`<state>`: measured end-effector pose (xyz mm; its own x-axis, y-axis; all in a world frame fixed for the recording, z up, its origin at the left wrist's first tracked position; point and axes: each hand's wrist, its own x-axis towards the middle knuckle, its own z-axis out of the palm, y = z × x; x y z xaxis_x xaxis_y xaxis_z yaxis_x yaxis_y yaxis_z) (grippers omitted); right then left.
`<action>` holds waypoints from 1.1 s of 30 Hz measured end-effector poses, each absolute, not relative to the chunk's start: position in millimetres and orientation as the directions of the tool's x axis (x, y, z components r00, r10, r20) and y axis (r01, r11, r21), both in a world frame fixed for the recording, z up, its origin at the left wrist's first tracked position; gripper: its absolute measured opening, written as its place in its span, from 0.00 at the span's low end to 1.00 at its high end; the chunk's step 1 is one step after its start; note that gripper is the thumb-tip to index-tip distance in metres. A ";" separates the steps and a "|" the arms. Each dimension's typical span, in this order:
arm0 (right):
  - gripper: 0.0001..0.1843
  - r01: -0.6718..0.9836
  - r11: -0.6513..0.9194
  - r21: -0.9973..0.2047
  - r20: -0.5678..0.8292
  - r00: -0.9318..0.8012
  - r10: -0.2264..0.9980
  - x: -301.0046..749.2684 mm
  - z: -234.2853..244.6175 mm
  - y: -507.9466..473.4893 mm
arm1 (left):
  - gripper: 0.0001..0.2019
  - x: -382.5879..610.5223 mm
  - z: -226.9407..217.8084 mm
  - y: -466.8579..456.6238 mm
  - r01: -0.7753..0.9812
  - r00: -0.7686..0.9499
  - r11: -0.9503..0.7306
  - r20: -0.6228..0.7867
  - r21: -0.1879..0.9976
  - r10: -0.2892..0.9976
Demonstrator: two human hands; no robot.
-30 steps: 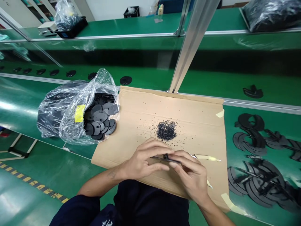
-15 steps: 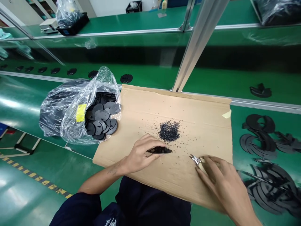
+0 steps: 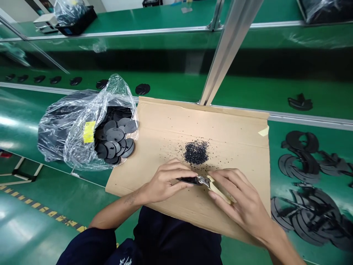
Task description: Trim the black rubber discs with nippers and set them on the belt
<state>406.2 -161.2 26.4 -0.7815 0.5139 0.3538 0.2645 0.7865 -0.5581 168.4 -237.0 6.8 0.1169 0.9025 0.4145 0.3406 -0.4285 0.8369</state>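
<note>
While the left hand (image 3: 167,182) pinches the black piece (image 3: 188,180) and the right hand (image 3: 241,193) grasps the yellow-handled cutters (image 3: 220,193), hold the piece steady for clean snips

One head-worn camera looks forward and steeply down past the person's lap (image 3: 178,239). The left hand (image 3: 167,181) and right hand (image 3: 241,197) lie close below it, at lower centre, over the cardboard sheet (image 3: 242,154); the green upper shelf (image 3: 154,16) is farther off, along the top edge.
</note>
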 end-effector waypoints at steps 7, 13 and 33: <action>0.17 0.218 0.776 -0.593 0.345 -0.801 0.489 409.6 34.8 -157.7 | 0.11 166.3 5.2 -237.5 0.257 0.124 -0.405 0.386 0.877 0.914; 0.16 0.193 0.802 -0.565 0.343 -0.830 0.441 407.4 36.8 -152.4 | 0.10 163.4 1.3 -232.5 0.262 0.162 -0.423 0.393 0.867 0.905; 0.11 0.324 0.527 -0.786 0.250 -0.613 0.750 400.2 20.1 -153.8 | 0.08 153.7 -0.2 -217.8 0.296 -0.002 -0.273 0.287 0.915 0.958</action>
